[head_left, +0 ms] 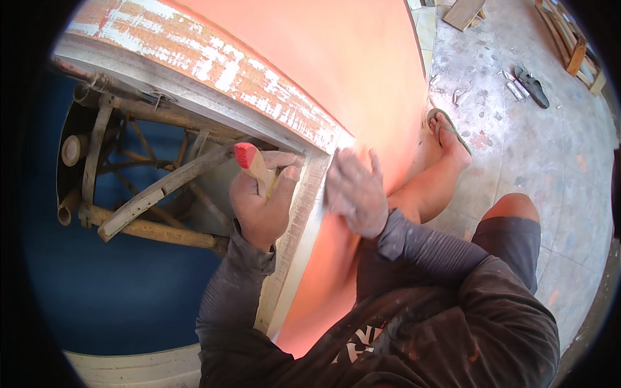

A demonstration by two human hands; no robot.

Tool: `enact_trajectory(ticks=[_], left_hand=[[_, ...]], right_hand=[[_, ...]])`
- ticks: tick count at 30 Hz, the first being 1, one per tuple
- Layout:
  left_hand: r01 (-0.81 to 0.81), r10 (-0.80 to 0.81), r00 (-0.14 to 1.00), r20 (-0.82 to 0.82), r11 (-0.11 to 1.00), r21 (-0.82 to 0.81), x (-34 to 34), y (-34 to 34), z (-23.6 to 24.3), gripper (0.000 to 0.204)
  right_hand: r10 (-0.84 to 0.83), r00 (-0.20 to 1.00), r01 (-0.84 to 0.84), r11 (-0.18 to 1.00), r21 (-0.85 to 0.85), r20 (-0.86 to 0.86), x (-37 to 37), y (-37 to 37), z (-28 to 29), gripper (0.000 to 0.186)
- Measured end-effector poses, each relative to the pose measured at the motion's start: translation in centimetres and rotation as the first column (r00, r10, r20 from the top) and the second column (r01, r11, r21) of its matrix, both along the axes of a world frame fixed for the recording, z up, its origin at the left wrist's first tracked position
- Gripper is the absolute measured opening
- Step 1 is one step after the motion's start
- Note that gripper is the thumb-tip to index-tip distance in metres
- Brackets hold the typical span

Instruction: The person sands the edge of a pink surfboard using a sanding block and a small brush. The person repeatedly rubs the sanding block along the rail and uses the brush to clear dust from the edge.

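Observation:
My left hand point(262, 213) grips a paintbrush point(252, 160) by its wooden handle, whose red-tipped end points up; the bristles are hidden. The hand is at the corner of a worn wooden frame point(284, 271) around an opening with a blue interior point(129, 284). Just right of it, my right hand point(356, 194), slightly blurred, has its fingers stretched out against the white-edged border of the salmon-painted surface point(343, 52). Above both hands, the frame's upper rail point(213, 71) shows patchy white over orange.
Weathered timbers and poles point(155, 194) sit inside the opening at left. On the speckled tiled floor point(550, 194) at right lie a black sandal point(532, 87), small silvery pieces point(514, 90), a wooden board point(462, 13) and stacked wooden pieces point(566, 45). My sandalled foot point(446, 136) is beside the salmon surface.

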State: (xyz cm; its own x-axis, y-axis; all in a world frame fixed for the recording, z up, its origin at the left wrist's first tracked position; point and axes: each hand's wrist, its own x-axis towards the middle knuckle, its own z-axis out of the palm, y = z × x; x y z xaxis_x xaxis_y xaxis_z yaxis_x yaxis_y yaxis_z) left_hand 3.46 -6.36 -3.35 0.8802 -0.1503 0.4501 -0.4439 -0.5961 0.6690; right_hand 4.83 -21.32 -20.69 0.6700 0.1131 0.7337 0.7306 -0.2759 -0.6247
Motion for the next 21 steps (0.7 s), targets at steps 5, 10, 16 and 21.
enact_trajectory(ticks=[5,10,16,21], left_hand=[[0.006,-0.006,1.0,-0.007,0.998,-0.06,-0.1,0.4,-0.2,0.014],[-0.011,0.01,1.0,-0.025,0.999,-0.032,-0.3,-0.3,0.2,0.013],[0.072,-0.074,0.996,0.04,0.996,0.043,0.0,0.1,0.2,0.015],[0.039,-0.04,0.999,-0.012,0.997,-0.069,-0.2,-0.2,0.0,0.016]], right_hand=[[-0.056,0.987,0.072,0.993,-0.097,0.152,1.9,-0.5,-0.9,0.072],[0.009,0.998,-0.005,0.998,-0.058,0.057,-0.2,0.0,0.2,0.075],[-0.077,0.947,0.095,0.994,-0.045,0.313,1.9,-0.8,0.3,0.062],[-0.022,0.99,0.02,1.0,0.014,0.138,-1.8,0.9,-0.2,0.061]])
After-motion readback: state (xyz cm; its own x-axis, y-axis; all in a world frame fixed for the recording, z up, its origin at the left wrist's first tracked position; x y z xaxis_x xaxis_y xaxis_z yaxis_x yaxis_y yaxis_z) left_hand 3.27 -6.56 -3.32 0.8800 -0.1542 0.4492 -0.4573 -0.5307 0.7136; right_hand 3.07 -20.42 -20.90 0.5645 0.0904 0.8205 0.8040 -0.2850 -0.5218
